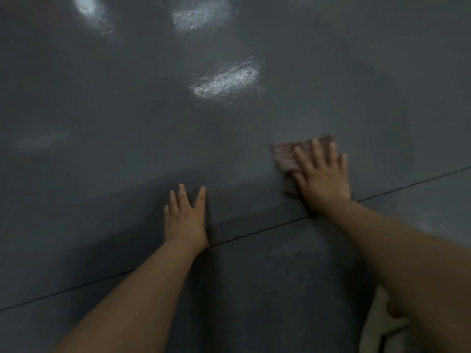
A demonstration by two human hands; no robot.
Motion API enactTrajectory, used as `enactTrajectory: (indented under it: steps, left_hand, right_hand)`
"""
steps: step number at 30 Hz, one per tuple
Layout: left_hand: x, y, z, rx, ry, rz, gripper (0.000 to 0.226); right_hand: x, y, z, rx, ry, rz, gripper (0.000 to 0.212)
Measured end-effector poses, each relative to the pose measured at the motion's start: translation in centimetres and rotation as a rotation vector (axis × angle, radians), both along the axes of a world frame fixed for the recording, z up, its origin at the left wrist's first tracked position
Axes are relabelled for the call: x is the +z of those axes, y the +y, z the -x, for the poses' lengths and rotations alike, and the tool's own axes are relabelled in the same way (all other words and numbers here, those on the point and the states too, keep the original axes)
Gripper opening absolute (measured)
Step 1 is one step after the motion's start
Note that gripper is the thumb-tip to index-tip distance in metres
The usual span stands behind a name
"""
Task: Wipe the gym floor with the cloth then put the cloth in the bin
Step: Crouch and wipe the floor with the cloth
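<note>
Head view. Right hand (323, 175) spread flat, fingers straight and slightly apart, pressed palm-down on the cloth (289, 155); nothing gripped. Cloth pinkish and blurred, lay flat on the dark grey floor (127, 98), showing past the fingertips and thumb side. Left hand (185, 217) also flat and open, fingers straight, rested on bare floor, well apart from the cloth. Both forearms stretched forward from the lower edge. Thin seam (254, 231) crossed the floor under both wrists. Bright glare patches (226, 80) farther ahead.
</note>
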State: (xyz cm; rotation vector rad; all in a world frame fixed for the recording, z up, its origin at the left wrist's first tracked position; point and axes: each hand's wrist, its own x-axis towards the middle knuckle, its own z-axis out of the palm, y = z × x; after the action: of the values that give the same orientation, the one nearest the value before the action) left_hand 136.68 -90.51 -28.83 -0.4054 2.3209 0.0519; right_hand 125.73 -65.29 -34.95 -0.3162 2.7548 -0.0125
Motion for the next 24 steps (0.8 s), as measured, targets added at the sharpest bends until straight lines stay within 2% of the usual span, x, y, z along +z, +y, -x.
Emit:
enactTrajectory:
  steps: [4,7,9,13,15,17,20,24]
  left_hand:
    - [-0.3,-1.2,-1.6,0.188,-0.018,-0.026,0.118]
    - [-0.5,-1.4,-1.5,0.233,-0.010,-0.100,0.118]
    - [-0.6,-1.6,-1.3,0.223,-0.012,-0.114,0.118]
    - [-1.0,-2.0,-1.5,0.185,-0.005,-0.098,0.113]
    - [-1.1,-2.1,-1.6,0.158,0.008,-0.087,0.106]
    - [-0.9,-2.2,-1.6,0.141,-0.007,-0.090,0.108]
    - [-0.6,-2.3,-1.7,0.135,-0.035,-0.106,0.114]
    - [-0.6,-3.2,-2.6,0.111,0.013,-0.140,0.104]
  right_hand:
    - [0.4,-1.9,0.2,-0.305,-0.010,0.022,0.058]
    - [0.6,-6.3,-2.7,-0.342,-0.013,0.069,0.059]
    - [0.5,-9.3,-6.0,-0.190,-0.035,0.092,0.060]
    - [0.0,-12.2,-13.4,0.313,-0.021,0.158,0.057]
    - [-0.1,-11.4,-13.5,0.488,-0.059,0.153,0.057]
    - [-0.3,-10.3,-11.3,0.573,-0.017,0.150,0.057]
    - [-0.5,-10.1,-5.8,0.464,0.049,0.123,0.060]
    - [-0.1,-11.1,1.6,0.076,0.042,0.043,0.056]
